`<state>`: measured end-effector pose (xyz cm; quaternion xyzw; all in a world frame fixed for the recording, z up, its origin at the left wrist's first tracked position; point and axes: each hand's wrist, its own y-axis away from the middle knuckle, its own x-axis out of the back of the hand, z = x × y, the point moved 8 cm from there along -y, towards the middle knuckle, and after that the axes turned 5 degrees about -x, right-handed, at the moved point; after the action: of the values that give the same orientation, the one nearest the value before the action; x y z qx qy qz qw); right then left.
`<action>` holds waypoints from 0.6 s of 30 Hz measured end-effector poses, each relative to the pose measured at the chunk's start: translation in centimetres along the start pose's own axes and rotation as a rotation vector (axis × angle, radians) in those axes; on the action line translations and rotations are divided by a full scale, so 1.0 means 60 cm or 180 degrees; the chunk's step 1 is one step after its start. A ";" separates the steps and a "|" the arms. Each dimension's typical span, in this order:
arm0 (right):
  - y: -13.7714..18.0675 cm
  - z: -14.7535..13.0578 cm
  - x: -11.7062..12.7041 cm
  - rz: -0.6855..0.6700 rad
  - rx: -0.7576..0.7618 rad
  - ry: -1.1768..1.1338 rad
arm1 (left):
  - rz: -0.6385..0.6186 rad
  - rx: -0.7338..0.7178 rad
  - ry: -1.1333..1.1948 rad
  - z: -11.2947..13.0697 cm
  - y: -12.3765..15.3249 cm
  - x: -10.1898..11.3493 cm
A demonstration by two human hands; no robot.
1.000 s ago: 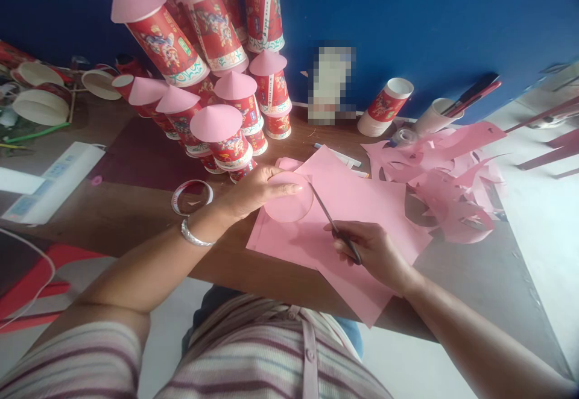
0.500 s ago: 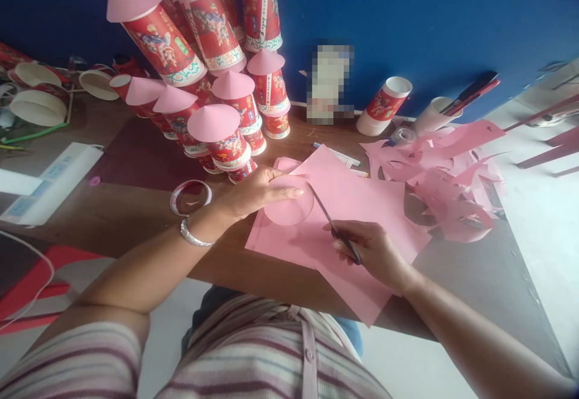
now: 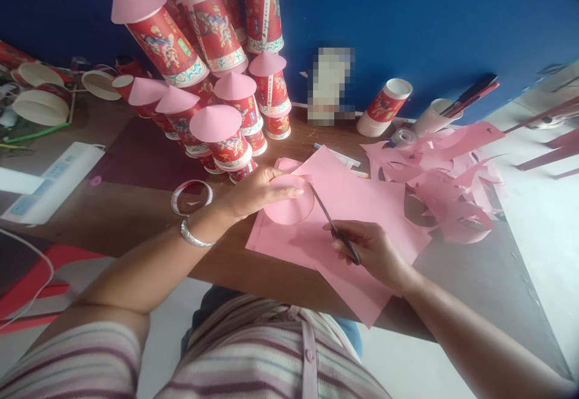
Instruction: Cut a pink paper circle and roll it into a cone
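Note:
My left hand (image 3: 260, 194) pinches a pink paper circle (image 3: 289, 207) by its upper left part, thumb on top. In my right hand (image 3: 368, 245) is a pair of scissors (image 3: 323, 209), its dark handles wrapped by my fingers. The blades point up and left, their tip at the circle's upper right edge. Whether the blades are apart I cannot tell. Larger pink paper sheets (image 3: 362, 188) lie on the table under both hands, one corner hanging over the front edge.
Red paper cups with pink cone tops (image 3: 221, 128) stand stacked at the back left. Pink paper scraps (image 3: 452, 176) are heaped on the right. A cup ring (image 3: 175, 200), a power strip (image 3: 54, 182), pens (image 3: 344, 157), a tape roll (image 3: 404, 136) and a pen cup (image 3: 436, 116) lie around.
My hands, the circle and the scissors hold almost the same position. The background has shifted very slightly with the camera.

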<state>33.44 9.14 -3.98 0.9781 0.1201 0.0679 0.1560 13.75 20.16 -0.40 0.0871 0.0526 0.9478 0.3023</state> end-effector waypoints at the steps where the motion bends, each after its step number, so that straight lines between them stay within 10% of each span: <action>1: 0.000 0.001 0.000 -0.0004 0.0003 -0.0002 | 0.0004 0.0009 -0.0006 0.000 0.000 0.000; 18: 0.001 -0.003 -0.001 0.0012 -0.0037 0.0161 | -0.0073 0.0005 0.0146 0.009 0.001 -0.004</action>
<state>33.39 9.12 -3.78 0.9754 0.1218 0.0935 0.1584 13.99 20.00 0.14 0.0650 0.0612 0.9460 0.3117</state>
